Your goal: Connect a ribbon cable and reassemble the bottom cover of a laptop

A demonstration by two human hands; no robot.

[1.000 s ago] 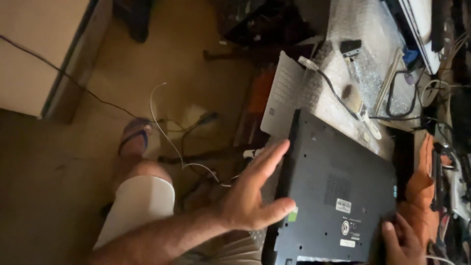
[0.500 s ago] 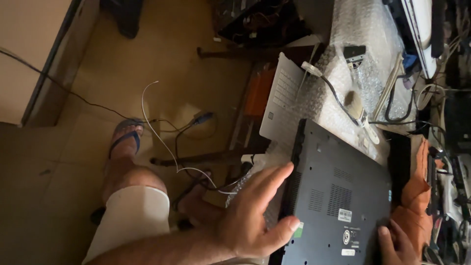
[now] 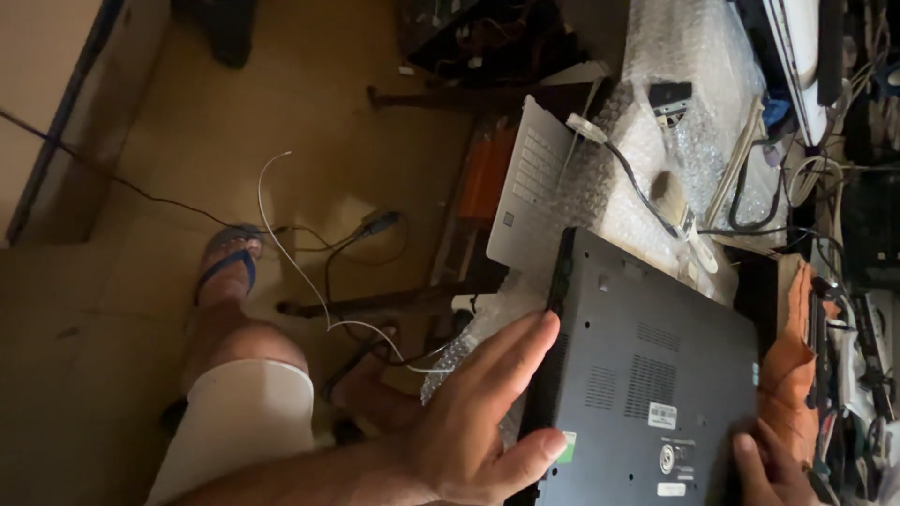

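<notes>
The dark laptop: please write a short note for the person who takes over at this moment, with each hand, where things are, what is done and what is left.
Left hand: open, fingers spread, thumb hooked on the near edge of the dark laptop.
Right hand: only partly in view at the laptop's far lower corner, touching it; its grip cannot be judged.
Laptop: closed, lying bottom side up on bubble wrap on the bench, vents and labels facing up.
Nearby: a grey keyboard panel beyond it, an orange cloth on the right, cables around.
Done: laptop turned underside up.
Left: the bottom cover is still on.
</notes>
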